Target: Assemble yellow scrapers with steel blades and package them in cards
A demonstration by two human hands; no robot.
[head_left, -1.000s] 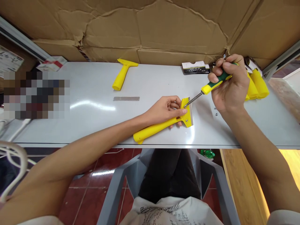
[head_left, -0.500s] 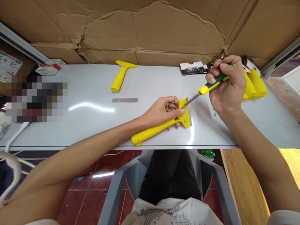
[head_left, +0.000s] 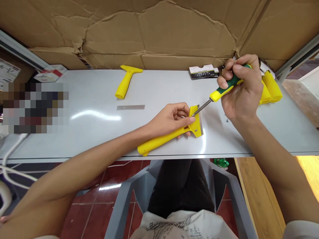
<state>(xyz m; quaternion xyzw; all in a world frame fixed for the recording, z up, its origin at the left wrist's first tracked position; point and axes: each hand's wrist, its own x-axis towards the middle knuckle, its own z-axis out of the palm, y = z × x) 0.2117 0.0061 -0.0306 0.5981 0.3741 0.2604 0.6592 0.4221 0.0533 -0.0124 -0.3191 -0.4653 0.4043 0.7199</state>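
Note:
My left hand (head_left: 171, 118) is closed on a yellow scraper (head_left: 159, 142) near the table's front edge, thumb on its wide head, where a metal blade shows along the right side. In my right hand (head_left: 243, 88) is a green and yellow screwdriver (head_left: 225, 89), its fingers wrapped round the handle. The screwdriver's shaft slants down left, and its tip is at the scraper head beside my left thumb. One screw shows lower on the head. Small screws (head_left: 227, 120) lie on the table by my right wrist.
A yellow scraper body (head_left: 126, 83) and a flat metal blade (head_left: 131, 107) lie left of centre. A black and white package (head_left: 203, 72) is at the back, with yellow handles (head_left: 272, 87) to its right. Cardboard (head_left: 112, 33) stands behind the grey table (head_left: 94, 89).
The view has shifted slightly, so the table items appear a little further left. Both hands keep their holds, and the screwdriver tip remains at the scraper head.

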